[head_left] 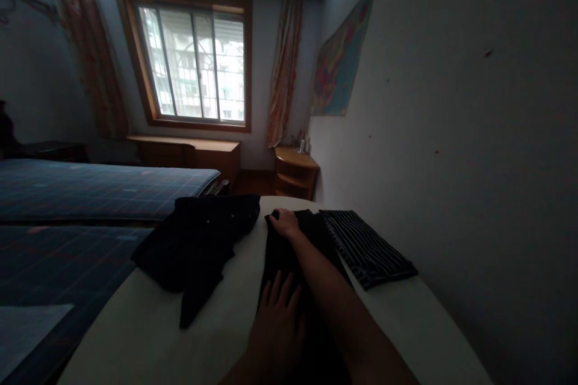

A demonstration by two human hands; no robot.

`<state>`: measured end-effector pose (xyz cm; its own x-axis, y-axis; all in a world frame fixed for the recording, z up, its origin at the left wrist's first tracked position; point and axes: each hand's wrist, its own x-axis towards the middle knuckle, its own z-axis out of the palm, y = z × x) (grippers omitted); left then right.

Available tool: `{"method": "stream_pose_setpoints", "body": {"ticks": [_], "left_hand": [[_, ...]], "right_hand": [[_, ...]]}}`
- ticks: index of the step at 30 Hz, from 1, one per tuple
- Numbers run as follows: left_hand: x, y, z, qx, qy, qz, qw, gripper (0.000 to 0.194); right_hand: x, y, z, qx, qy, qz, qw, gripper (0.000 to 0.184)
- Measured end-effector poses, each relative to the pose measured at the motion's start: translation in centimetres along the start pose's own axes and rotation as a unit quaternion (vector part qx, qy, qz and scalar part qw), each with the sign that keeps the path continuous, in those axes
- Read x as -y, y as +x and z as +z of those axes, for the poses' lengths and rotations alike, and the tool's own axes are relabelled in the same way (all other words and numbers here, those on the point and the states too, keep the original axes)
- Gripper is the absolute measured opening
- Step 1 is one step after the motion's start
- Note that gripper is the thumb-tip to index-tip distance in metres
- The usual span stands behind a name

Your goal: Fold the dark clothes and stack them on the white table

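In the head view, a black garment (312,227) lay spread on the pale, round-edged table (226,337), directly beneath both hands. The left hand (276,319) was open, its fingers extended and its palm down on the nearer part of the cloth. The right hand (284,222) reached farther out, at the garment's far left corner, its fingers bent over the edge; whether they pinched the fabric or only pressed on it, I cannot tell.

The garment looked light and soft, with no stiffness of its own, so it would likely bend, crease or slide rather than break. The far corners seemed the best places to take hold, with a flat palm steadying the middle. Its long axis ran away from the person, from below the left hand out past the right hand, and its far end pointed towards the window side of the room. Which end was the top could not be made out in the dim light.

Left of the hands, a dark garment with small pale buttons (194,246) lay loosely crumpled. Right of the right hand, a striped garment (370,246) lay flat and neatly folded, close beside the black one.
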<state>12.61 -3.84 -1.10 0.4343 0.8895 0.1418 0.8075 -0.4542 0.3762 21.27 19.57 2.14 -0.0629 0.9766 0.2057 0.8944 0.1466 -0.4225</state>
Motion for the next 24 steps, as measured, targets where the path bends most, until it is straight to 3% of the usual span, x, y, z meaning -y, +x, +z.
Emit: {"method": "stream_pose_setpoints", "body": {"ticks": [5, 12, 16, 24], "left_hand": [[0.3, 0.0, 0.6, 0.006, -0.002, 0.006, 1.0, 0.058], [0.6, 0.0, 1.2, 0.003, -0.01, 0.007, 1.0, 0.067], [0.5, 0.0, 1.0, 0.008, -0.012, 0.002, 1.0, 0.069], [0.6, -0.1, 1.0, 0.011, -0.009, -0.002, 1.0, 0.07]], "right_hand": [[0.6, 1.8, 0.7, 0.035, -0.044, 0.009, 0.998, 0.036], [-0.5, 2.8, 0.8, 0.014, -0.034, 0.043, 0.998, 0.034], [-1.0, 2.7, 0.9, 0.019, -0.021, 0.016, 0.999, 0.027], [-2.2, 0.6, -1.9, -0.033, -0.028, -0.035, 0.998, 0.034]]}}
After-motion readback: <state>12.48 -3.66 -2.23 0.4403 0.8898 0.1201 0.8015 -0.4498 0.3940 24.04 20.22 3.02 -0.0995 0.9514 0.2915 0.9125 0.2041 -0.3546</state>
